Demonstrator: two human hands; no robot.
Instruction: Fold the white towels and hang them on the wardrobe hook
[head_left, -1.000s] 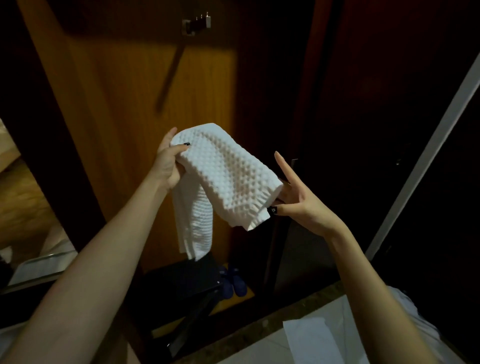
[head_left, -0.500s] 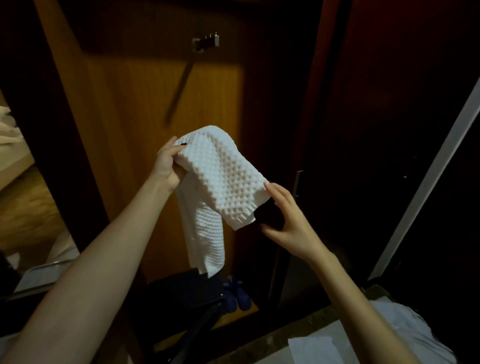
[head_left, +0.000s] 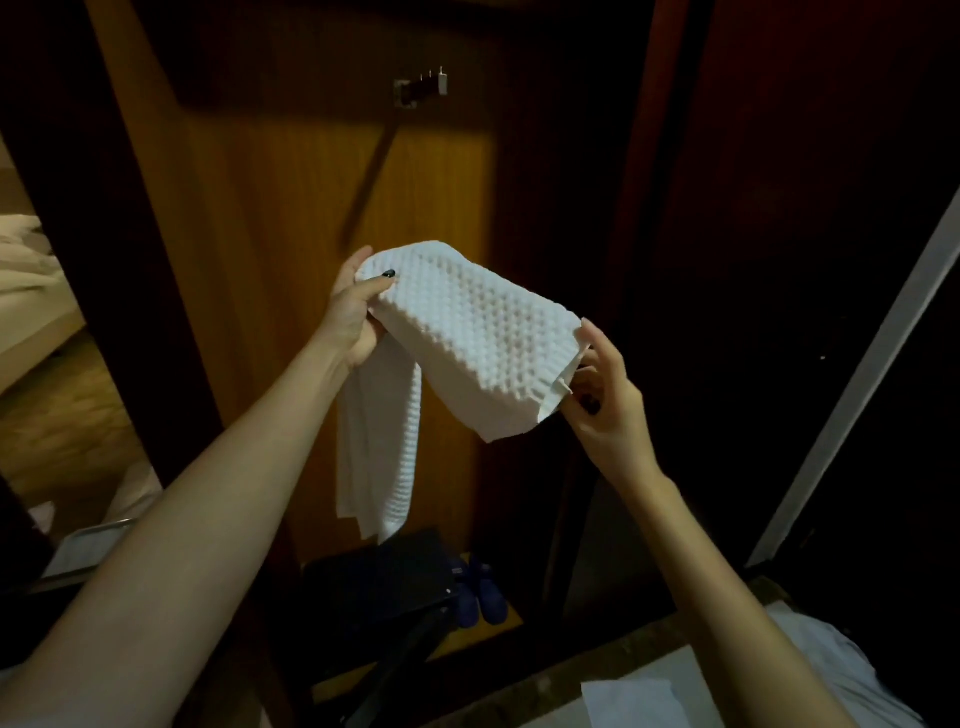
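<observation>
Right grip (head_left: 597, 384) now pinches the waffle towel (head_left: 478, 332) at its loose end, no longer apart; left grip (head_left: 358, 312) clamps the fold. Wardrobe hook (head_left: 423, 91) next, likely.

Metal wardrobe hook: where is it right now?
In the head view, the small metal wardrobe hook sits top centre on the orange-brown wooden wardrobe panel, directly above the white waffle-textured towel, with nothing hanging on it.

Counted: one white towel (head_left: 467, 332), one wardrobe hook (head_left: 422, 91). One left hand (head_left: 353, 317), one right hand (head_left: 605, 400), two in all. Two blue slippers (head_left: 480, 595).
</observation>
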